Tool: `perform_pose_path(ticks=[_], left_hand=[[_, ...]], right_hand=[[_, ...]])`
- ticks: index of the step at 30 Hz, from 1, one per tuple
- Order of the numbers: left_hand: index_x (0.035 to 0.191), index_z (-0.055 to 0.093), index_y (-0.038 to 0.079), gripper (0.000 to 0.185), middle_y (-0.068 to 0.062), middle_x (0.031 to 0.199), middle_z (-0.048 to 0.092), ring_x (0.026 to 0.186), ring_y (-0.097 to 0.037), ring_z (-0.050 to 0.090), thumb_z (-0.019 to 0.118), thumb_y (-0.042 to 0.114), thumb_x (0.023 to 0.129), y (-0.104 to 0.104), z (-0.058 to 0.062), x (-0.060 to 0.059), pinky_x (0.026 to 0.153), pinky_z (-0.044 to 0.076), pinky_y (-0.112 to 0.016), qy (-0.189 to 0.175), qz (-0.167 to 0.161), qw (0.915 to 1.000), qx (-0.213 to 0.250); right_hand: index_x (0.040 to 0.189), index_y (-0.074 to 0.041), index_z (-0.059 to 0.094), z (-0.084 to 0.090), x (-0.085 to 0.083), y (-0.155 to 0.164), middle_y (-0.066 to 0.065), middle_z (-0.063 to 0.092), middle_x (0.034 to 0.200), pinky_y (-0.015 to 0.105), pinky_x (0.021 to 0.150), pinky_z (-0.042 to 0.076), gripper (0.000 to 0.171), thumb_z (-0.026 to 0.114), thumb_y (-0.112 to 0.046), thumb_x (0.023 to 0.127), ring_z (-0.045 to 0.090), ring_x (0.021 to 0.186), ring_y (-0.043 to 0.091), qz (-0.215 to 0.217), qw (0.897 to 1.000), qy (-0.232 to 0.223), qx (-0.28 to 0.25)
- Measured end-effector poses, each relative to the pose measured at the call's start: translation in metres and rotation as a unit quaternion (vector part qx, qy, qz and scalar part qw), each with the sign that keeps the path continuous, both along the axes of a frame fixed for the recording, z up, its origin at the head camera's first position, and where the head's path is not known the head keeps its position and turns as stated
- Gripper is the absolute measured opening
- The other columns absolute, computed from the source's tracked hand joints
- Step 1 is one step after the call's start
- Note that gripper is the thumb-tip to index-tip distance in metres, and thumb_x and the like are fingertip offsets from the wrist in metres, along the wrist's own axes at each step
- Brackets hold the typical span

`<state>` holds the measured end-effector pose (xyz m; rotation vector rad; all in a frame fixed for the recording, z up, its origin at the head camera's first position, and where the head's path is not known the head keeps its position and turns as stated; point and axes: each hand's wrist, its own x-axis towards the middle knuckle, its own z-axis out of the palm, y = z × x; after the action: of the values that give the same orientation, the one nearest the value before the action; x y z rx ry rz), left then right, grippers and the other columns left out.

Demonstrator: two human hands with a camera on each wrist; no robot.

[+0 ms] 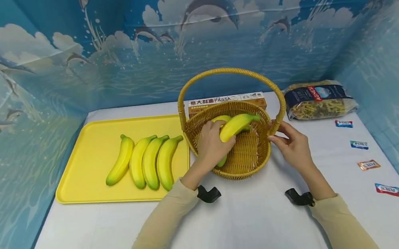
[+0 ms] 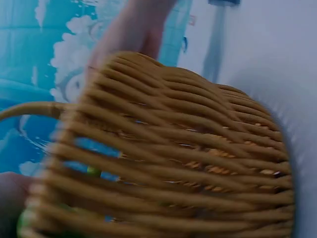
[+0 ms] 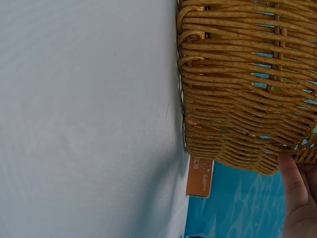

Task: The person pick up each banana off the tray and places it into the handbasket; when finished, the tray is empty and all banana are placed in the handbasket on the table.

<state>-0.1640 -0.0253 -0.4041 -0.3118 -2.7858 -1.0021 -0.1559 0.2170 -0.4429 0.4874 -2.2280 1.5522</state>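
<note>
In the head view, my left hand [image 1: 211, 145] reaches into a brown wicker basket [image 1: 247, 172] with a tall arched handle. Its fingers and thumb grip a yellow banana [image 1: 236, 127] with a green tip, held over the basket's inside. More bananas [image 1: 222, 161] lie beneath, partly hidden by the hand. At the basket's right side, my right hand [image 1: 293, 147] pinches the rim near the foot of the handle. The right wrist view has the right thumb [image 3: 293, 186] against the basket's woven wall [image 3: 237, 99]. In the left wrist view the weave [image 2: 188, 148] covers most of the picture.
Left of the basket, a yellow tray [image 1: 88, 163] carries several bananas [image 1: 150, 163]. A pasta box [image 1: 198, 109] stands behind the basket. To its right lie a bag of pasta [image 1: 322, 104] and several small wrapped bars [image 1: 369, 164]. A dolphin-print curtain [image 1: 126, 79] surrounds the white table [image 1: 249, 232].
</note>
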Motion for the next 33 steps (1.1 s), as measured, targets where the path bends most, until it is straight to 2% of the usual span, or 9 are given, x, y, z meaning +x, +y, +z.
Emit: perform_pose_path(ticks=[3, 6, 12, 16, 23, 28, 33], left_hand=[[0.127, 0.063, 0.011, 0.05, -0.009, 0.11, 0.061, 0.093, -0.02, 0.056, 0.071, 0.035, 0.085, 0.008, -0.012, -0.006, 0.07, 0.045, -0.031, -0.016, 0.0, 0.9992, -0.037], [0.127, 0.063, 0.011, 0.049, -0.01, 0.114, 0.062, 0.101, -0.023, 0.058, 0.071, 0.035, 0.085, 0.012, -0.018, -0.008, 0.074, 0.049, -0.034, -0.034, 0.0, 0.998, -0.053], [0.128, 0.061, 0.011, 0.05, -0.012, 0.119, 0.061, 0.107, -0.027, 0.058, 0.07, 0.036, 0.086, 0.014, -0.02, -0.01, 0.075, 0.053, -0.039, -0.045, 0.0, 0.9951, -0.088], [0.132, 0.058, 0.009, 0.054, -0.013, 0.122, 0.06, 0.109, -0.026, 0.058, 0.07, 0.037, 0.087, 0.015, -0.02, -0.01, 0.075, 0.054, -0.039, -0.063, -0.001, 0.9913, -0.115], [0.13, 0.057, 0.007, 0.058, -0.014, 0.12, 0.059, 0.103, -0.025, 0.058, 0.075, 0.037, 0.084, 0.017, -0.022, -0.008, 0.068, 0.053, -0.038, -0.081, -0.006, 0.9854, -0.15], [0.124, 0.06, 0.006, 0.054, -0.014, 0.115, 0.06, 0.095, -0.024, 0.058, 0.076, 0.037, 0.083, 0.018, -0.023, -0.007, 0.061, 0.051, -0.035, -0.075, -0.014, 0.9824, -0.17], [0.12, 0.061, 0.008, 0.049, -0.013, 0.114, 0.06, 0.094, -0.023, 0.058, 0.076, 0.037, 0.083, 0.017, -0.024, -0.007, 0.06, 0.05, -0.034, -0.065, -0.021, 0.9835, -0.168]], right_hand=[[0.131, 0.007, 0.057, 0.001, 0.0, 0.0, 0.031, 0.062, 0.119, 0.009, 0.081, 0.051, 0.05, 0.065, 0.016, 0.082, 0.061, 0.11, -0.005, 0.0, 1.0, 0.002, 0.0], [0.13, 0.009, 0.056, 0.005, 0.002, -0.002, 0.032, 0.062, 0.118, 0.009, 0.081, 0.05, 0.049, 0.064, 0.018, 0.082, 0.06, 0.111, -0.005, 0.002, 1.0, 0.005, 0.006], [0.125, 0.015, 0.056, 0.024, 0.012, -0.01, 0.036, 0.061, 0.114, 0.01, 0.083, 0.05, 0.043, 0.063, 0.019, 0.082, 0.06, 0.111, -0.005, 0.006, 1.0, 0.017, 0.008], [0.124, 0.016, 0.056, 0.028, 0.013, -0.013, 0.036, 0.06, 0.114, 0.01, 0.083, 0.051, 0.042, 0.063, 0.019, 0.083, 0.06, 0.111, -0.005, 0.007, 1.0, 0.015, 0.009], [0.126, 0.015, 0.055, 0.026, 0.014, -0.013, 0.037, 0.06, 0.115, 0.011, 0.082, 0.051, 0.044, 0.062, 0.02, 0.082, 0.06, 0.11, -0.005, 0.008, 1.0, 0.009, 0.008], [0.125, 0.016, 0.056, 0.027, 0.014, -0.014, 0.037, 0.06, 0.115, 0.012, 0.083, 0.051, 0.043, 0.062, 0.02, 0.082, 0.06, 0.111, -0.005, 0.007, 1.0, 0.011, 0.007], [0.125, 0.016, 0.056, 0.027, 0.013, -0.014, 0.037, 0.06, 0.114, 0.012, 0.083, 0.051, 0.043, 0.063, 0.02, 0.082, 0.06, 0.111, -0.005, 0.006, 1.0, 0.014, 0.007]])
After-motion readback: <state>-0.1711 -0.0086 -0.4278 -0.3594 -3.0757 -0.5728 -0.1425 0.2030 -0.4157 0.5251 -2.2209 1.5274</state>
